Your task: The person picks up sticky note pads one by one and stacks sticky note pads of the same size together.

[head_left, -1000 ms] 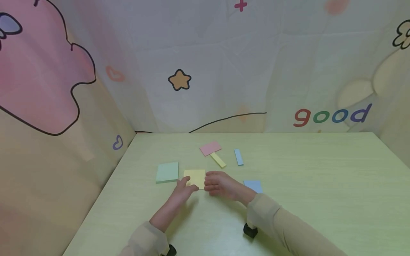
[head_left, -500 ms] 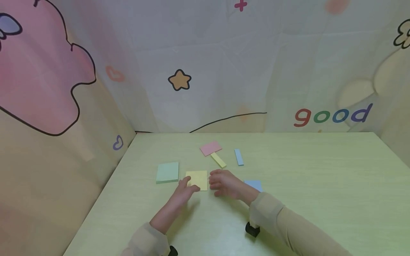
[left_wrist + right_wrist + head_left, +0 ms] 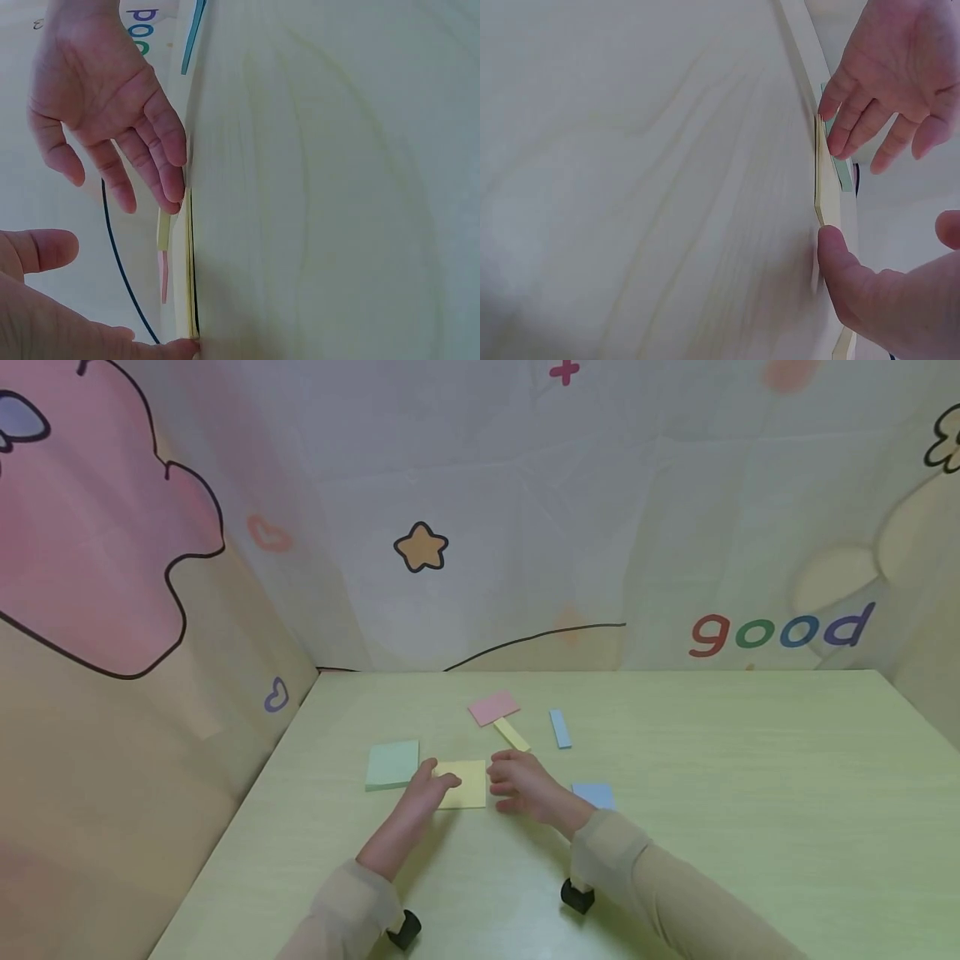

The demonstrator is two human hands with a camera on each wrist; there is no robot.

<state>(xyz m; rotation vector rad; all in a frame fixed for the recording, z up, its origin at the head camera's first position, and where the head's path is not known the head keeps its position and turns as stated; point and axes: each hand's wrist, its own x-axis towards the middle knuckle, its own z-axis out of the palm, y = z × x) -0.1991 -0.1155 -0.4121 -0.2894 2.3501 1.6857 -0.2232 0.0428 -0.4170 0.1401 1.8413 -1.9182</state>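
A square yellow sticky note pad (image 3: 468,785) lies on the table between both hands. My left hand (image 3: 422,793) is at its left side, fingers loosely extended, fingertips right at the edge. My right hand (image 3: 531,787) stands by its right edge, palm facing inward and fingers relaxed. In the left wrist view the pad's thin edge (image 3: 192,262) shows between the fingertips of the two hands. From the right wrist, a fingertip of the right hand (image 3: 900,300) is at the near corner of the pad (image 3: 826,176). Neither hand grips anything.
A green sticky note pad (image 3: 392,766) lies left of the yellow one. Behind are a pink note pad (image 3: 492,707), a narrow yellow strip (image 3: 512,734) and a narrow blue strip (image 3: 560,729). A blue square (image 3: 594,794) sits partly behind the right wrist. A printed cloth (image 3: 495,527) backs the table.
The yellow pad has shifted slightly right and nearer. The right hand has moved a little right. The left hand has lifted slightly farther forward and to the left.
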